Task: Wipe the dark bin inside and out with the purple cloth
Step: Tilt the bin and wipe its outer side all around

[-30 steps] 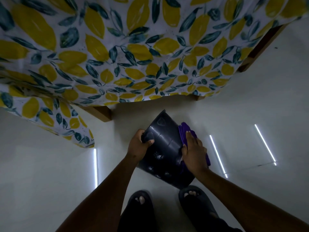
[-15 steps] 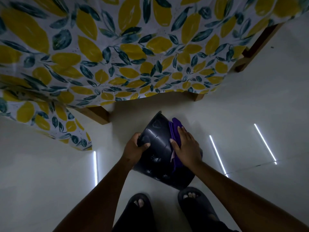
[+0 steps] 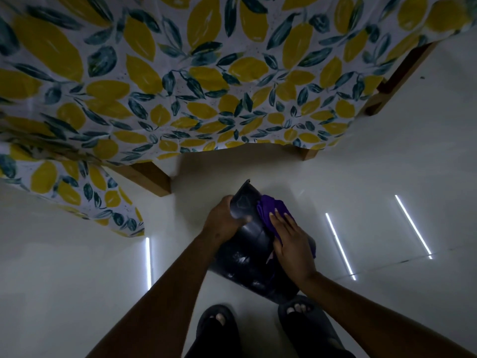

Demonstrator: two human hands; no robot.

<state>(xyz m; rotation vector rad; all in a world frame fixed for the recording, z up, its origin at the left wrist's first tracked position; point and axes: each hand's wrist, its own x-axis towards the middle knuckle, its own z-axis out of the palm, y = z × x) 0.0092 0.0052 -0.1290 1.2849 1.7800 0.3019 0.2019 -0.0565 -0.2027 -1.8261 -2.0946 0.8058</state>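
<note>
The dark bin (image 3: 247,251) is held tilted above the pale floor, its base end pointing away from me and its wide end near my feet. My left hand (image 3: 223,219) grips its left side near the far end. My right hand (image 3: 291,241) lies flat on the purple cloth (image 3: 271,210), pressing it against the bin's outer right side. Most of the cloth bunches beyond my fingertips; a bit shows past my palm. The bin's inside is hidden.
A table with a yellow-leaf patterned cloth (image 3: 180,86) and wooden legs (image 3: 152,178) stands just ahead. My feet in dark sandals (image 3: 302,313) are right below the bin. The glossy floor (image 3: 387,177) reflects strip lights to the right and left.
My right hand has slid the purple cloth along the bin's outside toward its far end. The bin has turned slightly in my left hand's grip.
</note>
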